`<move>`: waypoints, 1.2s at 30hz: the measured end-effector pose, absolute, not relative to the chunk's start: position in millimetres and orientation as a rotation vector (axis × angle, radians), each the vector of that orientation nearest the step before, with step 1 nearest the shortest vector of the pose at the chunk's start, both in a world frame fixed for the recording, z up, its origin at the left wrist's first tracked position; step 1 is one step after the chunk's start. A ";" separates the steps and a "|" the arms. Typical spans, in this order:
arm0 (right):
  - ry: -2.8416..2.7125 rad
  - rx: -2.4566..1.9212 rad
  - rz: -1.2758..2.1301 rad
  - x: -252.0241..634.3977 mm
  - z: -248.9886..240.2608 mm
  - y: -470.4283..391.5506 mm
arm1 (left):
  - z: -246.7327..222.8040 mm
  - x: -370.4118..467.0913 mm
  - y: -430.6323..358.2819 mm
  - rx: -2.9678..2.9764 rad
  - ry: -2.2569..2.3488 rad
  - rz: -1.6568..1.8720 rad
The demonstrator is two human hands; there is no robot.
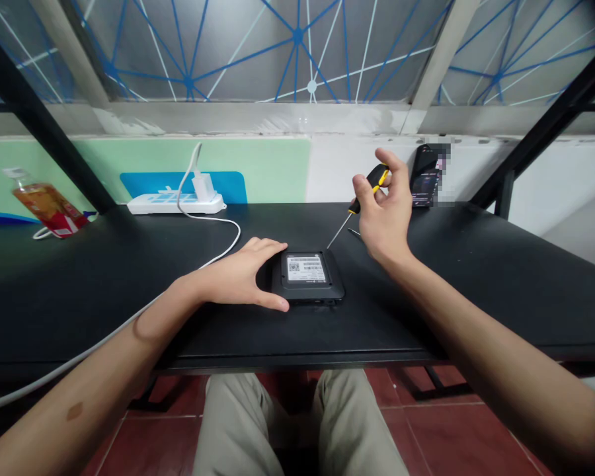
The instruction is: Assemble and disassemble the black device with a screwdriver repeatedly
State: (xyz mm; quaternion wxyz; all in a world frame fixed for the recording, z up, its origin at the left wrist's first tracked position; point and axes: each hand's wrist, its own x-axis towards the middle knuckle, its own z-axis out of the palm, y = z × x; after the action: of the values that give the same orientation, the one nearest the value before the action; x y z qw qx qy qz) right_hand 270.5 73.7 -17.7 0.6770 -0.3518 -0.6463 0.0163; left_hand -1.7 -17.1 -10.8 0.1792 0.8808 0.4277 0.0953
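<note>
A flat black electronic device (336,277) with a white printed label (305,268) lies on the black table. My left hand (245,274) grips its left side, fingers at the far edge and thumb at the near edge. In my right hand (389,208) is a black and yellow screwdriver (375,177), held tilted. Its thin shaft slants down to the device's far right corner; whether the tip touches cannot be made out. Just behind my right hand a thin metal shaft (354,232) lies on the table, its other end hidden.
A white power strip (173,203) with a plugged-in charger (203,187) stands at the back left. Its white cable (235,231) runs across the table under my left arm. An orange drink bottle (52,205) leans far left. A phone (425,175) rests against the wall.
</note>
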 end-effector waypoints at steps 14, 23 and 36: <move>-1.656 -0.730 0.353 248.9 -4.0 38.8 | -13.6 -3.5 -13.2 2.478 1.254 0.293; -1.648 -0.715 0.349 246.4 -6.0 37.9 | -14.8 -5.3 -13.0 2.472 1.292 0.292; -1.469 -0.715 0.686 243.9 7.9 25.8 | -15.0 -5.4 -13.6 2.464 1.312 0.299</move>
State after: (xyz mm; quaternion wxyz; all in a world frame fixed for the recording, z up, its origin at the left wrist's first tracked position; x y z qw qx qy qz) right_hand 243.9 25.8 7.9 0.6327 -0.3124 -0.6421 0.2999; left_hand -5.4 -13.6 -15.0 0.1662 0.8654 0.4610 0.1049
